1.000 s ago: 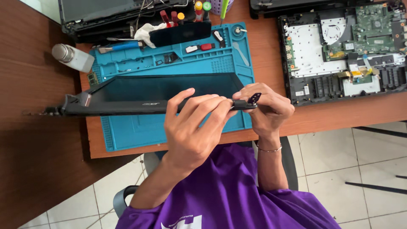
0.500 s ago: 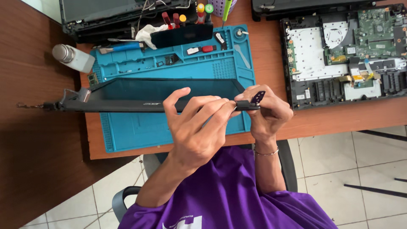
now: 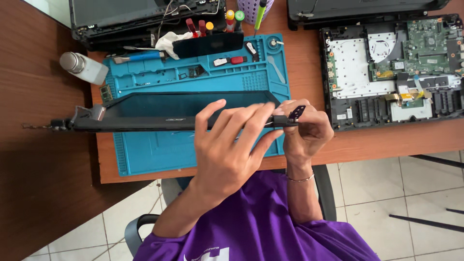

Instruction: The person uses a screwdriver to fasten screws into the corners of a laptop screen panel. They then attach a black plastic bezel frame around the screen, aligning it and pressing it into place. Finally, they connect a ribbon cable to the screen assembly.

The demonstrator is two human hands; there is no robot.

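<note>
Both hands — left (image 3: 232, 145), right (image 3: 304, 133) — grip laptop lid (image 3: 159, 113); purple cup (image 3: 253, 10) holds screwdrivers.

The light is bright and soft, like daylight. The blue mat (image 3: 193, 150) looks clear and sharp. Left of the mat, the brown table (image 3: 43, 183) sits in dark shadow. Below the mat, the white floor (image 3: 406, 193) shines pale. Nothing looks blurry. The edges bend only a little.

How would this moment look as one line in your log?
left hand: grips black laptop screen panel edge | right hand: pinches panel's hinge corner | below: blue rubber work mat
</note>
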